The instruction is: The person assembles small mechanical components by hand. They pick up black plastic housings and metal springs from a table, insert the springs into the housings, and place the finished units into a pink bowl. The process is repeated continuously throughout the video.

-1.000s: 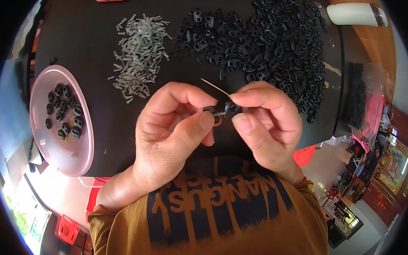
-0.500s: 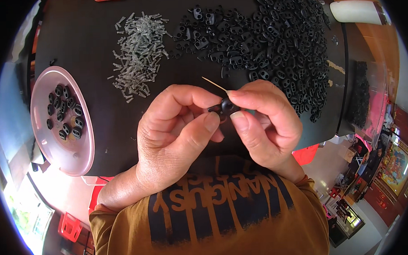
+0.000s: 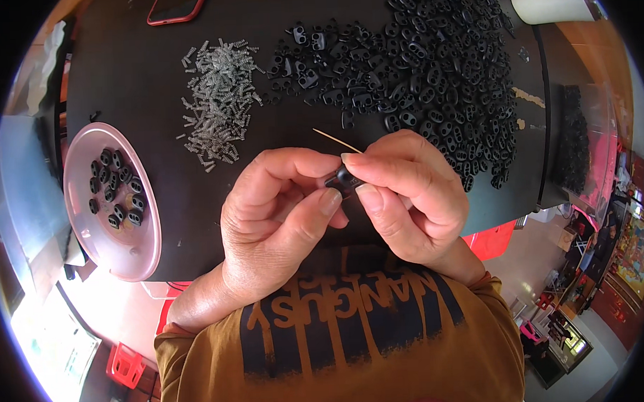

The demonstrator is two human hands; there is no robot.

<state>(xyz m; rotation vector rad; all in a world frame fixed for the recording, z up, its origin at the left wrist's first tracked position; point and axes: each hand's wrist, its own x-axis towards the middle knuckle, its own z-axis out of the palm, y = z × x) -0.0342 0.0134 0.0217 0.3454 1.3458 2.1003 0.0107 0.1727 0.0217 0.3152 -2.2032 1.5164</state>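
In front of my chest, my left hand [image 3: 269,213] pinches a small black plastic cord lock [image 3: 344,176] between thumb and forefinger. My right hand [image 3: 418,198] meets it from the other side, its thumb and fingertips closed at the cord lock's right end. A thin wooden toothpick [image 3: 336,139] sticks out up and to the left from the right fingertips. The fingers partly cover the cord lock, so how its parts sit together is hidden. Beyond my hands lie a heap of small metal springs [image 3: 223,98] and a large spread of black cord lock parts [image 3: 431,77].
At the left of the dark table [image 3: 141,87] stands a pink plastic bowl [image 3: 153,242] with several black cord locks inside. A red-edged phone [image 3: 177,7] lies at the far edge. A white cylindrical object [image 3: 553,5] is far right, with a clear bin [image 3: 596,142] beside the table.
The view has shifted, so the table things sit lower and more phone shows. Both hands keep hold; the cord lock has turned slightly between the fingertips, and the toothpick lies a little flatter.
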